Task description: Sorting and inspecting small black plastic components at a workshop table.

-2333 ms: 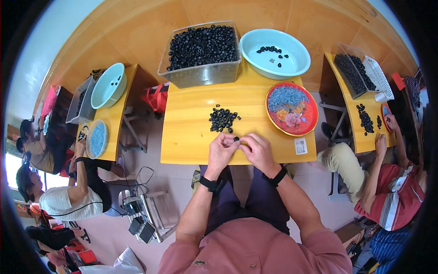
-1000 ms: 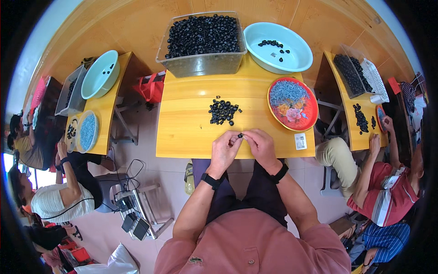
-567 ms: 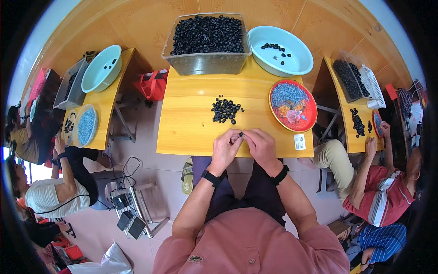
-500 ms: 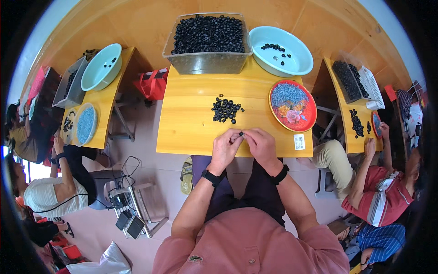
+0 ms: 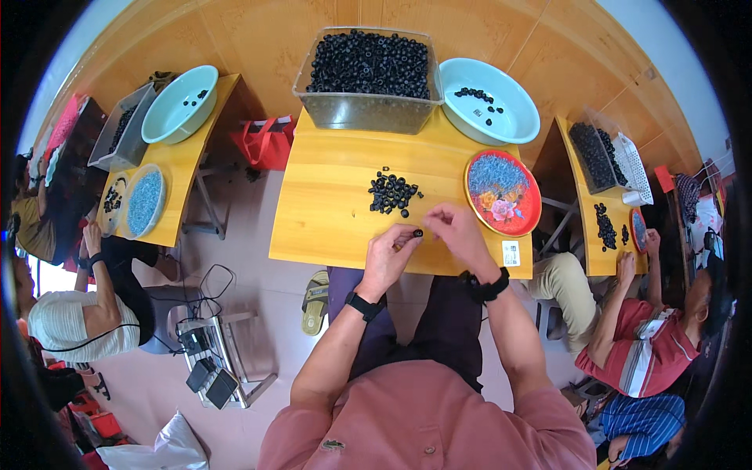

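Note:
My left hand [image 5: 384,260] is over the table's near edge. A small black ring-shaped plastic part [image 5: 417,233] is pinched between its thumb and forefinger. My right hand [image 5: 465,241] hovers just to the right, apart from that part. Its fingers are bent together, and whatever they hold is too small to make out. Beyond the hands lies a loose pile of small black plastic parts [image 5: 393,193] on the yellow table [image 5: 321,192]. To the right, a red flowered tray [image 5: 526,210] carries many small bluish clear pieces [image 5: 496,171].
A clear bin [image 5: 364,112] heaped with black parts stands at the table's back. Beside it is a light blue basin [image 5: 521,125] with several black parts. A white label [image 5: 511,253] sits near the front right corner. People work at side tables [image 5: 182,168].
My right hand has drawn away from the left, toward the right and slightly forward. The black part stays in my left hand. The view has shifted a little.

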`<move>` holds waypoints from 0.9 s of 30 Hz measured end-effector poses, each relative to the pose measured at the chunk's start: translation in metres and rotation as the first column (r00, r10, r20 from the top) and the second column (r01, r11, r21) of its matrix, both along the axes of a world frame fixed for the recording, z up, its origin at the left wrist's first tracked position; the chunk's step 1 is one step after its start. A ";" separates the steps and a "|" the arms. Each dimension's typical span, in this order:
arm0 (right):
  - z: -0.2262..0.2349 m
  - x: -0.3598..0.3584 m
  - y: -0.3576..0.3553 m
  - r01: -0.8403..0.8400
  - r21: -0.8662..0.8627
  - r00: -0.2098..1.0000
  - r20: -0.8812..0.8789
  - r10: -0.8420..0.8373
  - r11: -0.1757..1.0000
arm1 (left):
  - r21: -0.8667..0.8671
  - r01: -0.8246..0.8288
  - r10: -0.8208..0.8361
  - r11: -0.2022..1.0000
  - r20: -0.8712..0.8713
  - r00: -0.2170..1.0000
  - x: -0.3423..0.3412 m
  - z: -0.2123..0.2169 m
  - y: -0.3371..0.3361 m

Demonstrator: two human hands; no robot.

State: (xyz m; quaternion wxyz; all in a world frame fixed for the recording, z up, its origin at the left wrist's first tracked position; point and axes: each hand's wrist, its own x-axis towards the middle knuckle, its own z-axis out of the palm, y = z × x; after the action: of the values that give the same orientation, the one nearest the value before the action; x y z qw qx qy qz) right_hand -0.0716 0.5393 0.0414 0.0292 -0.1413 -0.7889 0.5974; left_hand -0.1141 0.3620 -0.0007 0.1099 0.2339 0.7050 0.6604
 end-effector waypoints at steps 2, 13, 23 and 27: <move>0.007 -0.018 0.011 0.100 0.483 0.995 -0.032 -0.097 0.870 | -0.006 0.003 -0.003 1.000 0.010 1.000 0.000 0.001 0.001; -0.011 -0.062 0.015 -0.021 0.799 0.999 0.045 -0.025 0.601 | -0.026 -0.013 0.014 1.000 0.029 0.999 0.000 0.002 0.003; 0.004 0.006 -0.002 -0.047 0.402 0.992 -0.091 0.091 0.914 | -0.034 0.008 -0.006 0.999 0.072 0.997 -0.001 -0.004 0.003; -0.001 0.025 -0.015 0.078 0.311 0.982 -0.186 -0.019 0.947 | -0.018 0.014 -0.013 1.000 0.070 0.997 -0.001 -0.004 0.004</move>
State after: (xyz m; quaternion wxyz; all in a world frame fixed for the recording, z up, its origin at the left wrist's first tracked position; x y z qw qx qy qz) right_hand -0.0471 0.5241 0.0406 0.1377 -0.0993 -0.8649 0.4724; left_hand -0.1151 0.3662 -0.0050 0.1410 0.2143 0.7052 0.6609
